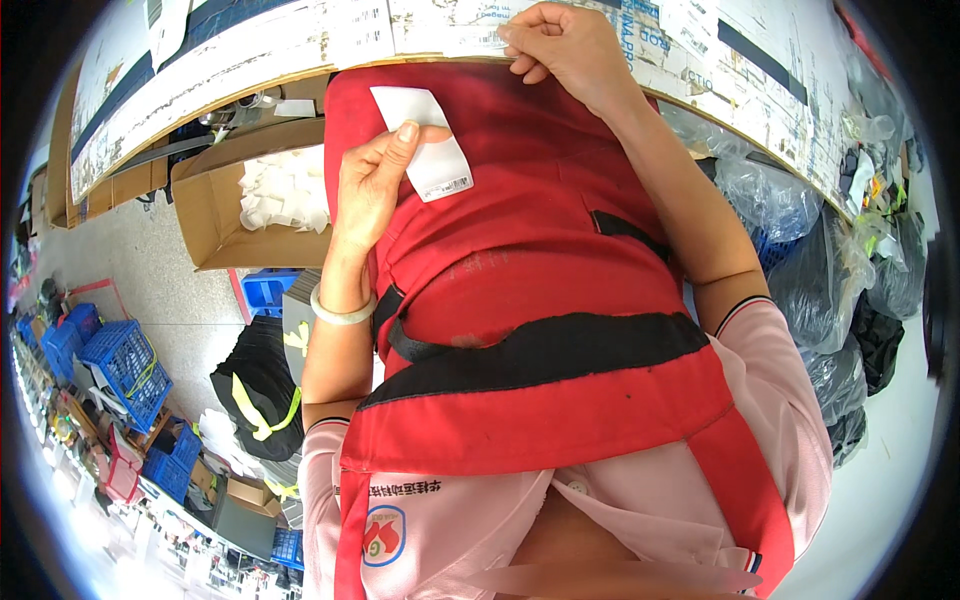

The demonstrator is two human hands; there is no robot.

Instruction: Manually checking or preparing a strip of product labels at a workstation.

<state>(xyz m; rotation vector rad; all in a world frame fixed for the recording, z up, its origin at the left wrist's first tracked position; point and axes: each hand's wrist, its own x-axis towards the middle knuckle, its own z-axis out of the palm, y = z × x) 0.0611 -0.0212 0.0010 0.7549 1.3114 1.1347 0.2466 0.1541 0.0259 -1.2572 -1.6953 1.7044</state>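
My left hand (372,185) pinches a white paper label (432,165) between thumb and fingers. The slip hangs over my lap, with a small barcode printed at its lower end. Up at the worktable's near edge, my right hand (565,52) rests with its fingers curled and thumb against forefinger. Whatever may be between those fingertips is too small to make out. Beneath both hands lies my red apron (520,390), which has a black band across it.
The worktable (440,45) is covered with taped white cardboard. Left of my lap, an open cardboard box (215,215) holds crumpled white paper scraps. Blue plastic crates (128,368) and a dark bundle (258,385) stand on the left floor. Clear plastic bags (805,290) pile up at the right.
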